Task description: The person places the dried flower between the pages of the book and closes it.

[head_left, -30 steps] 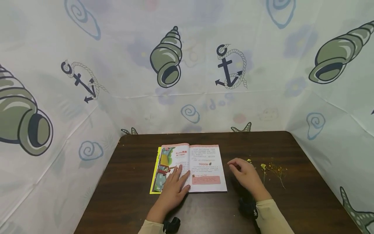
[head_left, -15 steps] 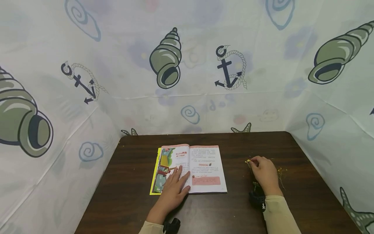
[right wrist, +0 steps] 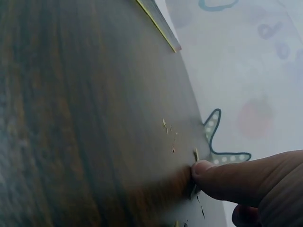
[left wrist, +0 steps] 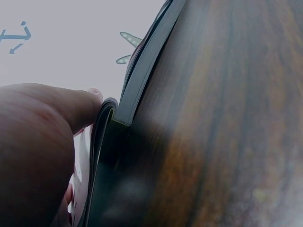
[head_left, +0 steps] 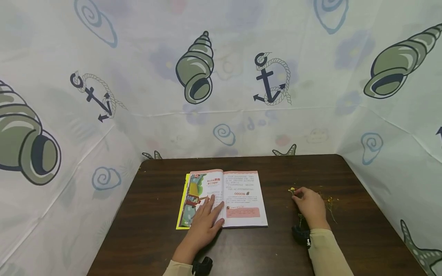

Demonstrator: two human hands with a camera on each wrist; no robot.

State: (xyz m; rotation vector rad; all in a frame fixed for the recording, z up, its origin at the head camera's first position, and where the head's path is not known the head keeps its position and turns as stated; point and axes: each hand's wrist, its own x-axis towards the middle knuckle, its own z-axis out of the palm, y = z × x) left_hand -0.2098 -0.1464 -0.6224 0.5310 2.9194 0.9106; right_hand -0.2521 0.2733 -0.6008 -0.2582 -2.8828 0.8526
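An open book with a yellow edge on its left side lies on the dark table. My left hand rests on its left page, fingers spread, with the thumb near the fold. The left wrist view shows that thumb at the lower edge of the book's spine. To the book's right, my right hand pinches a thin sprig with small yellow flowers between thumb and index finger, low over the table. Part of the sprig's stem is hidden by the hand. In the right wrist view the thumb presses against the sprig.
Another dried flower sprig lies just right of my right hand. Small loose bits are scattered on the tabletop. A white cloth wall printed with shells and anchors stands behind the table and along both sides.
My right hand has moved right, from beside the book's right page to the yellow-flowered sprig, and now pinches it. The left hand has stayed in place on the page.
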